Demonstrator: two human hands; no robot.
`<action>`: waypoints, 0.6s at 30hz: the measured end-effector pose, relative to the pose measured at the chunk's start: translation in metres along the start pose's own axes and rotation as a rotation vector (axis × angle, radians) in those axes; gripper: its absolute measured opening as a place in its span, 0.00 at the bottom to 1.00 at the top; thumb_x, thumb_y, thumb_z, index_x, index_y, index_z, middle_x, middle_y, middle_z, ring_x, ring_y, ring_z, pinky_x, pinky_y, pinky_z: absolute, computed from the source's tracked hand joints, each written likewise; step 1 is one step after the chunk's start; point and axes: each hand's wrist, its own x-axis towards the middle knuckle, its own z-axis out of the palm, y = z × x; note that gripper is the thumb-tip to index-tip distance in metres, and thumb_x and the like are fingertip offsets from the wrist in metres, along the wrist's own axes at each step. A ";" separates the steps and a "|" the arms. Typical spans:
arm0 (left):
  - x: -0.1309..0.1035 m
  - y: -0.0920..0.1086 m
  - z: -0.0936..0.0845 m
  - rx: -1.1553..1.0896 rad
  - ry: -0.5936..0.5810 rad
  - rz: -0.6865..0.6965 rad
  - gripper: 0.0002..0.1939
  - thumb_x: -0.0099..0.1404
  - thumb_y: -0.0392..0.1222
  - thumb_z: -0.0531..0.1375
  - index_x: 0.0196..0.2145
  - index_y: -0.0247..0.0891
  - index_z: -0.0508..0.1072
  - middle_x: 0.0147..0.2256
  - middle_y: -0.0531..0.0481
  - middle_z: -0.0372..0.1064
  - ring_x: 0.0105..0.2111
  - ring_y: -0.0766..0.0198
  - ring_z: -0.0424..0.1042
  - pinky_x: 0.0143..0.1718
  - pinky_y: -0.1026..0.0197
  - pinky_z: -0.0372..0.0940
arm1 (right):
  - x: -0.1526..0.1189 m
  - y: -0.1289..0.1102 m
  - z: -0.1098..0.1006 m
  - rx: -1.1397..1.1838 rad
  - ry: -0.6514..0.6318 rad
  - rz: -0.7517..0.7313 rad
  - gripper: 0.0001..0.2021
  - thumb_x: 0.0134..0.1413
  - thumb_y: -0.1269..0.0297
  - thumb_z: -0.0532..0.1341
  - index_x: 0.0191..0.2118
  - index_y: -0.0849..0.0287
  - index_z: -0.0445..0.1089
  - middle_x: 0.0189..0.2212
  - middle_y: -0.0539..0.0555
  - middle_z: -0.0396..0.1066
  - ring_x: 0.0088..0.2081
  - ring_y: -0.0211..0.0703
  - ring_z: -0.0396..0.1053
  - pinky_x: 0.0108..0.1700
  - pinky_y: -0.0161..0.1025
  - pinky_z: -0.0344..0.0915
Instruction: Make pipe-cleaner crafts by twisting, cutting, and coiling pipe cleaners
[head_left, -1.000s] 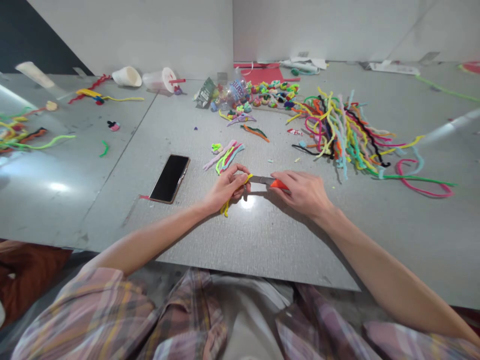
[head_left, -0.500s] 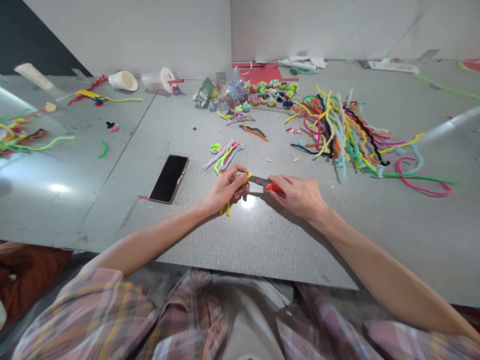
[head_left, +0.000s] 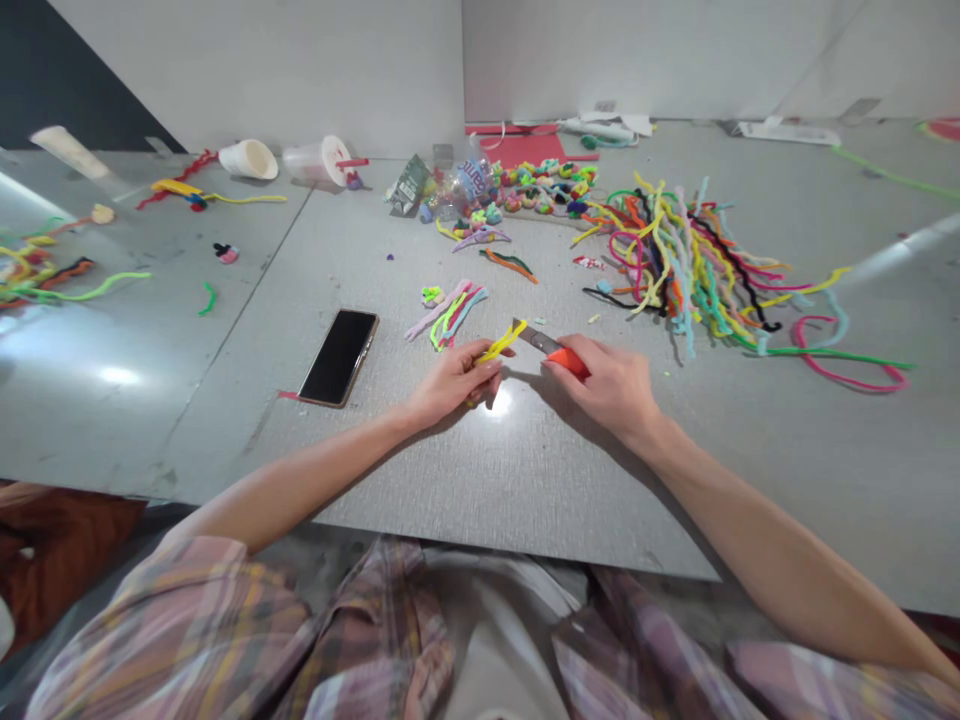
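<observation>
Yellow fuzzy strands [head_left: 502, 343] are pinched between the fingers of my left hand [head_left: 456, 383], their ends pointing up and right. My right hand [head_left: 609, 385] is wrapped round the orange handle of the scissors [head_left: 541, 342], whose metal blades point left at the tips of the strands. Just behind my left hand lies a small bundle of pink, green and light blue strands [head_left: 455, 312] on the grey table [head_left: 450, 480]. Part of the scissors' handle is hidden by my right fingers.
A black phone [head_left: 339, 358] lies left of my left hand. Farther back are a large pile of coloured strands [head_left: 686, 265], a row of small colourful twisted pieces [head_left: 544, 185], a clear plastic bottle [head_left: 471, 182] and white cups [head_left: 248, 160].
The yellow strands now stick out up and right from my left hand instead of hanging below it. My right hand and the scissors have shifted slightly right, and the blades show more clearly.
</observation>
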 end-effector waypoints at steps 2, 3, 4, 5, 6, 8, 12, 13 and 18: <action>0.000 -0.003 0.000 -0.039 0.005 -0.007 0.21 0.80 0.58 0.67 0.54 0.35 0.79 0.27 0.53 0.73 0.20 0.73 0.58 0.21 0.67 0.51 | 0.001 0.002 0.000 0.009 0.028 0.040 0.20 0.77 0.44 0.61 0.54 0.53 0.83 0.42 0.60 0.88 0.38 0.57 0.82 0.37 0.46 0.65; -0.001 -0.004 0.000 -0.046 0.011 -0.005 0.21 0.80 0.58 0.67 0.53 0.35 0.79 0.27 0.53 0.73 0.20 0.73 0.58 0.21 0.67 0.51 | 0.001 0.002 0.000 0.011 0.036 0.053 0.20 0.77 0.44 0.61 0.53 0.53 0.83 0.41 0.60 0.87 0.37 0.57 0.82 0.36 0.46 0.65; -0.001 -0.005 0.000 -0.041 0.016 0.001 0.21 0.81 0.59 0.66 0.52 0.35 0.79 0.26 0.53 0.72 0.20 0.73 0.58 0.21 0.67 0.51 | 0.001 0.003 0.000 0.012 0.040 0.060 0.20 0.77 0.44 0.61 0.53 0.53 0.83 0.41 0.60 0.87 0.37 0.57 0.81 0.36 0.46 0.65; -0.001 -0.006 0.001 -0.028 0.021 0.007 0.21 0.81 0.59 0.65 0.51 0.35 0.79 0.26 0.53 0.72 0.20 0.73 0.59 0.21 0.67 0.51 | 0.001 0.004 0.000 0.013 0.042 0.063 0.21 0.77 0.44 0.60 0.53 0.53 0.83 0.41 0.60 0.87 0.37 0.57 0.81 0.36 0.47 0.64; -0.001 -0.006 0.001 -0.012 0.023 0.013 0.22 0.82 0.60 0.65 0.50 0.35 0.79 0.25 0.53 0.72 0.19 0.73 0.59 0.21 0.67 0.51 | 0.001 0.004 0.000 0.011 0.045 0.060 0.21 0.77 0.44 0.60 0.53 0.53 0.83 0.41 0.60 0.87 0.37 0.57 0.81 0.36 0.47 0.64; -0.002 -0.005 0.003 0.020 0.025 0.020 0.22 0.83 0.60 0.63 0.48 0.35 0.79 0.24 0.53 0.70 0.19 0.72 0.60 0.21 0.66 0.50 | 0.001 0.003 0.000 0.004 0.042 0.039 0.20 0.77 0.44 0.60 0.53 0.53 0.82 0.42 0.60 0.88 0.37 0.57 0.82 0.36 0.46 0.64; -0.005 -0.001 0.007 0.061 0.017 0.018 0.21 0.84 0.58 0.62 0.45 0.36 0.78 0.23 0.54 0.69 0.20 0.71 0.64 0.22 0.66 0.52 | 0.000 0.000 0.000 -0.011 0.012 -0.013 0.18 0.78 0.46 0.60 0.54 0.52 0.82 0.42 0.59 0.88 0.38 0.56 0.83 0.36 0.45 0.64; -0.005 -0.001 0.008 0.070 0.013 0.015 0.20 0.84 0.58 0.62 0.45 0.37 0.78 0.23 0.54 0.68 0.21 0.70 0.65 0.23 0.65 0.54 | 0.000 -0.001 0.000 -0.013 0.006 -0.022 0.18 0.78 0.47 0.60 0.54 0.52 0.82 0.43 0.59 0.88 0.39 0.56 0.83 0.36 0.45 0.64; -0.007 -0.005 0.006 0.164 -0.011 0.028 0.19 0.86 0.55 0.58 0.44 0.37 0.77 0.24 0.55 0.68 0.23 0.69 0.68 0.27 0.65 0.58 | -0.002 -0.004 -0.002 -0.003 0.015 -0.045 0.18 0.78 0.47 0.61 0.55 0.53 0.82 0.44 0.59 0.89 0.41 0.56 0.85 0.37 0.46 0.66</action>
